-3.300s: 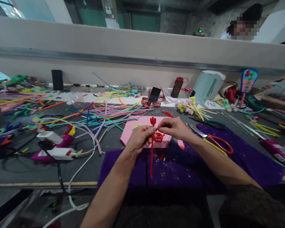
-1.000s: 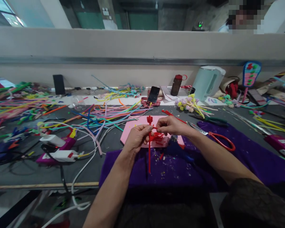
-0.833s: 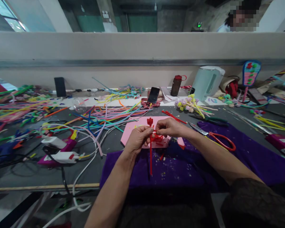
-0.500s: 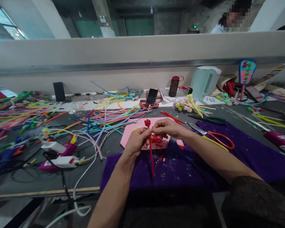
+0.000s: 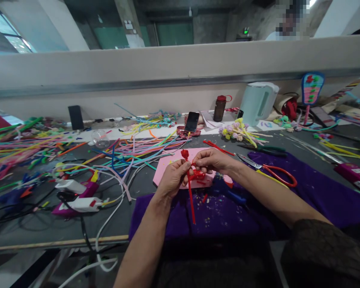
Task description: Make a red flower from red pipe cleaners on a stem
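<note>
1. The left hand is closed around a red pipe-cleaner stem, its grip pinching the stem just under the small red curl at the top. The long tail hangs down over the purple cloth at the near edge of the worktop.
2. The right hand meets it from the other side, fingertips pinched shut on the red loops bunched where the two hands touch.
3. The piece is held just above the pink foam sheet, about mid-worktop, not resting on it.
4. Judging by the pinch, the step in hand is twisting or winding a red strand onto the stem to shape the loops.
5. The next move likely calls for the left grip to hold the stem steady while the right fingers turn the strand tightly, without crushing the loops.
6. Red-handled scissors lie just right of the right wrist; loose coloured pipe cleaners spread toward the far left.
</note>
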A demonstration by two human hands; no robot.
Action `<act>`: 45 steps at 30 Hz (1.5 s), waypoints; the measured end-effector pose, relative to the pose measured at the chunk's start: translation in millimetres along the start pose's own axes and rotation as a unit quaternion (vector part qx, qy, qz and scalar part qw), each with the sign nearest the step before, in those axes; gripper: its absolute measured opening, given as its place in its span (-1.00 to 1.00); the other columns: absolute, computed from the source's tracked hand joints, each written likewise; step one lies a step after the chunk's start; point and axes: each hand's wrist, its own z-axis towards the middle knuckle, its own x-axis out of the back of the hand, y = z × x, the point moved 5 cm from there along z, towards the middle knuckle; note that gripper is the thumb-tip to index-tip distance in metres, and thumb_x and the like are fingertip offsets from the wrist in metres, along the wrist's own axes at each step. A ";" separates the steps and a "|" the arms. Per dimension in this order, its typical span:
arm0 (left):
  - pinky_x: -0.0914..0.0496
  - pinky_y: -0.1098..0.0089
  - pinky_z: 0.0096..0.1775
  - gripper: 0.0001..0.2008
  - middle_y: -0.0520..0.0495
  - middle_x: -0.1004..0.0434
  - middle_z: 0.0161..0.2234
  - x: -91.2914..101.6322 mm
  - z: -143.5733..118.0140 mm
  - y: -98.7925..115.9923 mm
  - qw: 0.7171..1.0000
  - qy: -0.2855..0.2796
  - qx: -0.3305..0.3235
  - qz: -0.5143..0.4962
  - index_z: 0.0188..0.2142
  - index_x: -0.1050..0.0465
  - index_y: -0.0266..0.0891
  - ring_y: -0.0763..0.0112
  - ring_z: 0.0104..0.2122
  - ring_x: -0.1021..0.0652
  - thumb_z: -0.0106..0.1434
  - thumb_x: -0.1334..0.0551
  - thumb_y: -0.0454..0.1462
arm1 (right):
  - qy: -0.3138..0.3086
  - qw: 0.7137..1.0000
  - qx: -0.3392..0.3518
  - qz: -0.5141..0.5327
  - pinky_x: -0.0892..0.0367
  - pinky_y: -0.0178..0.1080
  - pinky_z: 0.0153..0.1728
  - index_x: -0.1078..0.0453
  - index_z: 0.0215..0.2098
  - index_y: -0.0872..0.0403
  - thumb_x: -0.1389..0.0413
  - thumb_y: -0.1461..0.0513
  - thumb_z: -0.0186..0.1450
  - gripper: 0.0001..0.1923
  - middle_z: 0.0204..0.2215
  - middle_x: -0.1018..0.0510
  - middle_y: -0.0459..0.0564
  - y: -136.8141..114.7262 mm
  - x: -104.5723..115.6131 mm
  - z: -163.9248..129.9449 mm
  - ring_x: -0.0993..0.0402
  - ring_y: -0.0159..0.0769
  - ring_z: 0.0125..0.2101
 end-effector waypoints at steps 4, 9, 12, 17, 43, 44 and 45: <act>-0.06 0.63 -0.76 -0.73 0.12 -0.36 -0.69 -0.2 -0.9 -0.1 1.000 -0.006 0.005 -0.003 -0.51 -0.29 -0.31 0.73 -0.82 -0.20 0.05 -0.24 -0.13 | 0.006 1.000 -0.005 0.010 -0.11 -0.48 -0.72 -0.39 -0.40 0.19 -0.20 0.21 0.06 -0.81 -0.69 -0.44 -0.15 0.7 3.3 0.2 -0.27 -0.55 -0.72; -0.05 0.63 -0.77 -0.72 0.12 -0.37 -0.68 -1.1 -0.5 -2.4 1.000 -0.020 0.010 -0.013 -0.51 -0.30 -0.31 0.73 -0.82 -0.20 0.03 -0.25 -0.11 | -0.007 1.000 -0.001 0.025 -0.13 -0.50 -0.73 -0.37 -0.44 0.20 -0.19 0.21 0.08 -0.82 -0.71 -0.41 -0.17 1.8 1.5 0.6 -0.24 -0.58 -0.75; -0.04 0.63 -0.78 -0.71 0.13 -0.35 -0.68 -2.1 -0.6 -4.7 0.999 -0.029 0.018 -0.028 -0.50 -0.30 -0.31 0.73 -0.82 -0.19 0.02 -0.26 -0.11 | -0.037 0.998 0.009 0.048 -0.15 -0.50 -0.72 -0.37 -0.43 0.20 -0.19 0.20 0.09 -0.80 -0.69 -0.43 -0.15 2.9 -1.5 0.9 -0.25 -0.58 -0.75; 0.00 0.64 -0.78 -0.72 0.13 -0.31 -0.70 -1.2 0.2 -9.3 0.998 -0.039 0.032 -0.043 -0.50 -0.32 -0.32 0.75 -0.82 -0.15 0.04 -0.25 -0.12 | -0.037 0.999 0.016 0.012 -0.14 -0.49 -0.72 -0.38 -0.38 0.20 -0.18 0.17 0.09 -0.76 -0.67 -0.44 -0.12 0.2 -1.7 0.0 -0.29 -0.54 -0.71; 0.02 0.63 -0.80 -0.75 0.06 -0.37 -0.72 5.7 6.5 -20.8 0.994 -0.035 0.092 -0.053 -0.46 -0.42 -0.36 0.72 -0.85 -0.18 0.02 -0.25 -0.16 | 0.086 0.886 0.197 -0.411 -0.19 -0.40 -0.52 -0.35 -0.36 0.14 -0.03 0.29 0.18 -0.91 -0.54 -0.38 -0.13 -50.6 8.1 -22.8 -0.26 -0.49 -0.55; 0.02 0.63 -0.80 -0.76 0.05 -0.37 -0.72 6.2 6.7 -21.7 0.994 -0.037 0.096 -0.049 -0.46 -0.43 -0.36 0.71 -0.85 -0.19 0.02 -0.24 -0.17 | 0.087 0.883 0.197 -0.418 -0.18 -0.40 -0.52 -0.35 -0.37 0.14 -0.04 0.28 0.17 -0.92 -0.54 -0.39 -0.12 -50.9 9.3 -22.7 -0.26 -0.48 -0.55; 0.02 0.63 -0.80 -0.76 0.04 -0.38 -0.72 6.4 6.7 -22.6 0.993 -0.038 0.099 -0.046 -0.45 -0.43 -0.36 0.70 -0.84 -0.20 0.02 -0.24 -0.17 | 0.086 0.879 0.198 -0.424 -0.18 -0.40 -0.52 -0.36 -0.37 0.14 -0.05 0.28 0.17 -0.92 -0.53 -0.39 -0.11 -51.1 9.7 -22.6 -0.26 -0.48 -0.54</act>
